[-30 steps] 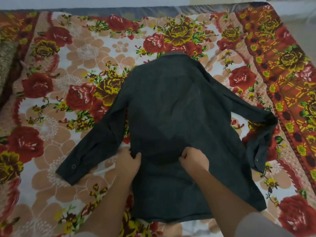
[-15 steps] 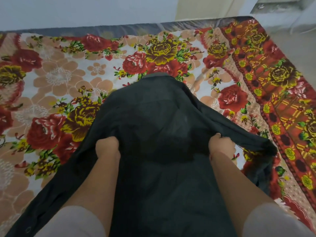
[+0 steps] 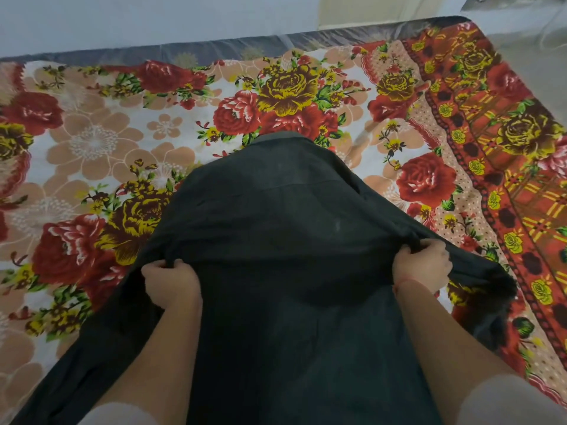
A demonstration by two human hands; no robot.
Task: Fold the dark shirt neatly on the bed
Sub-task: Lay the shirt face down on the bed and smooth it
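The dark shirt (image 3: 285, 228) lies back-up on the bed, collar pointing away from me and its body filling the lower middle of the view. My left hand (image 3: 170, 282) grips the fabric at the shirt's left side near the armpit. My right hand (image 3: 422, 265) grips the fabric at the right side, fingers curled into a bunched fold. The cloth between the hands is pulled taut. The left sleeve runs down to the lower left corner. The right sleeve bunches at the right, beyond my right hand.
A floral bedsheet (image 3: 101, 142) in red, yellow and peach covers the bed. The bed's far edge (image 3: 214, 49) meets a pale wall, and its right edge (image 3: 521, 72) drops to a grey floor.
Both hands have moved apart and away from me, from the shirt's lower middle to its two sides near the armpits. The view has come closer to the shirt.
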